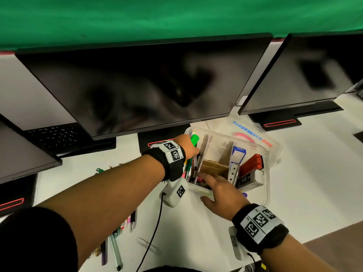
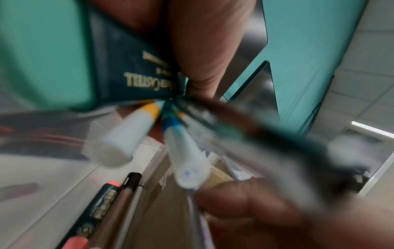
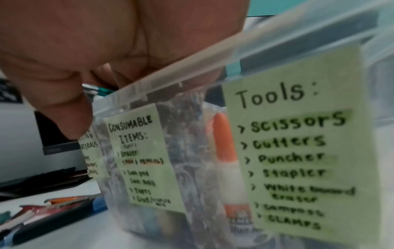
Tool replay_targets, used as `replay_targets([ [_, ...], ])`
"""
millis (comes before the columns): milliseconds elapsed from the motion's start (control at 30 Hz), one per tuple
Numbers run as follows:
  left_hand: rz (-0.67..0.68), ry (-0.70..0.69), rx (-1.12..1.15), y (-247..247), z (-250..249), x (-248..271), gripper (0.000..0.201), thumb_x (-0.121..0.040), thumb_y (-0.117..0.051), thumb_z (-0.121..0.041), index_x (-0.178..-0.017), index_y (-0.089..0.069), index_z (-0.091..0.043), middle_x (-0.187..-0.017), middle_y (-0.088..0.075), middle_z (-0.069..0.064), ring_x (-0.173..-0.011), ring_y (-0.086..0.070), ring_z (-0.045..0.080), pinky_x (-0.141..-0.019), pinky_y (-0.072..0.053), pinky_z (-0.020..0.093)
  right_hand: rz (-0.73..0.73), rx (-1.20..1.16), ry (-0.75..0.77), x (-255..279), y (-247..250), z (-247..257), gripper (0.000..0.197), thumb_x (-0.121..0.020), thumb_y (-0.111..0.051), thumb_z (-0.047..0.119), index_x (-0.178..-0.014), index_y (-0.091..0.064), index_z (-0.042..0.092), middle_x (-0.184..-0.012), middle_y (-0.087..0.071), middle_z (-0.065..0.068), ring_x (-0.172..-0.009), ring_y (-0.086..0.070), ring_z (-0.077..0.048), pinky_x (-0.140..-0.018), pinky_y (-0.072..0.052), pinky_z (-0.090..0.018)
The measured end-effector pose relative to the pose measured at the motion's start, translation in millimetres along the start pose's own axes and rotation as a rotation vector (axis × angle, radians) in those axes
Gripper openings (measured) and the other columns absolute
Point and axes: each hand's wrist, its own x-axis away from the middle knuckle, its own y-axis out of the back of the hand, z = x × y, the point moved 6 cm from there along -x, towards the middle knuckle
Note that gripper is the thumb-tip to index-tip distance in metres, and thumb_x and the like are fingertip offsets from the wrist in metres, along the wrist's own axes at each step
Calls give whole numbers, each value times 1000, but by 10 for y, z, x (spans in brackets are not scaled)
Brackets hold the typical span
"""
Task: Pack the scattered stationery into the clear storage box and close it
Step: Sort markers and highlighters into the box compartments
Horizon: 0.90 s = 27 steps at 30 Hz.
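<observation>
The clear storage box (image 1: 268,173) stands open on the white desk, split into compartments by card dividers. My left hand (image 1: 191,149) hovers over its left compartment and grips a bundle of pens (image 1: 194,140) with a green highlighter (image 2: 132,72), a white pen (image 2: 125,134) and a blue-banded pen (image 2: 185,156) among them. More pens (image 2: 102,207) lie in that compartment. My right hand (image 1: 214,190) holds the near wall, fingers inside and thumb (image 3: 64,104) pressed on the outside. Green labels (image 3: 298,143) stick to the wall (image 3: 192,168).
The box's lid (image 1: 253,132) lies open behind it. A red stapler (image 1: 251,165) fills the right compartment. Several loose pens (image 1: 115,250) and a clear ruler (image 1: 147,245) lie on the desk at the front left. Dark monitors (image 1: 147,85) stand close behind.
</observation>
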Motion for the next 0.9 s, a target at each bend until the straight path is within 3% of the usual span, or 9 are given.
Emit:
replay_targets([
  [133,-37,-21,-38,-7,-65,-103,46,-84,-63,-34,-120,-56,-6,-118,-62,14,-102,-60,28,-82,-46,32,-13,-8,-14,10,2,-13,64,-87,-54,33,-144,-23,31,-120,-57,-5,-113,-52,-21,-94,-43,-29],
  [233,-37,-29,-31,-16,-19,-127,42,-88,-59,-32,-121,-55,-6,-121,-61,11,-108,-59,29,-85,-47,32,-20,-1,-11,13,10,-3,63,-88,-53,32,-144,-23,32,-114,-58,-7,-107,-55,-23,-90,-44,-27],
  [333,-27,-38,115,-16,110,-101,38,-87,-59,-17,-123,-55,-5,-122,-62,15,-112,-59,32,-96,-49,39,-38,-23,-6,3,10,8,61,-88,-54,31,-142,-28,31,-114,-60,-8,-106,-56,-23,-88,-44,-26],
  [433,-66,-60,372,147,292,82,33,-86,-50,0,-116,-62,-3,-101,-66,12,-95,-64,26,-80,-54,32,-116,-72,-2,-32,34,-7,52,-85,-58,29,-135,-44,26,-116,-61,-5,-107,-57,-22,-88,-45,-24],
  [567,-152,20,402,450,806,354,25,-87,-51,-4,-107,-66,-11,-92,-66,6,-82,-63,18,-67,-53,26,-329,-92,115,-135,89,266,32,-78,-53,32,-97,-69,12,-93,-67,-7,-89,-62,-25,-80,-49,-25],
  [667,-153,141,315,556,1333,539,24,-86,-55,-7,-108,-65,-11,-90,-65,5,-81,-62,17,-71,-52,27,-386,-139,230,-243,33,675,29,-79,-48,29,-86,-69,10,-84,-66,-6,-80,-62,-25,-75,-49,-25],
  [733,-115,200,201,555,1677,676,25,-85,-57,-9,-108,-66,-14,-95,-64,4,-84,-62,18,-75,-50,26,-356,-151,302,-314,-99,949,20,-79,-51,21,-82,-68,11,-81,-66,-6,-78,-63,-25,-72,-50,-28],
  [800,-76,232,52,523,1967,812,25,-85,-57,-12,-108,-66,-18,-111,-63,3,-100,-60,20,-81,-46,24,-270,-119,352,-388,-308,1147,14,-77,-57,11,-84,-69,9,-83,-68,-8,-81,-64,-30,-73,-53,-31],
  [900,-57,266,-28,440,2332,1005,27,-86,-53,-10,-108,-66,-19,-124,-59,5,-110,-57,24,-86,-44,25,-57,-57,297,-534,-705,1238,25,-85,-54,9,-107,-66,8,-113,-64,-11,-109,-57,-29,-93,-47,-33],
])
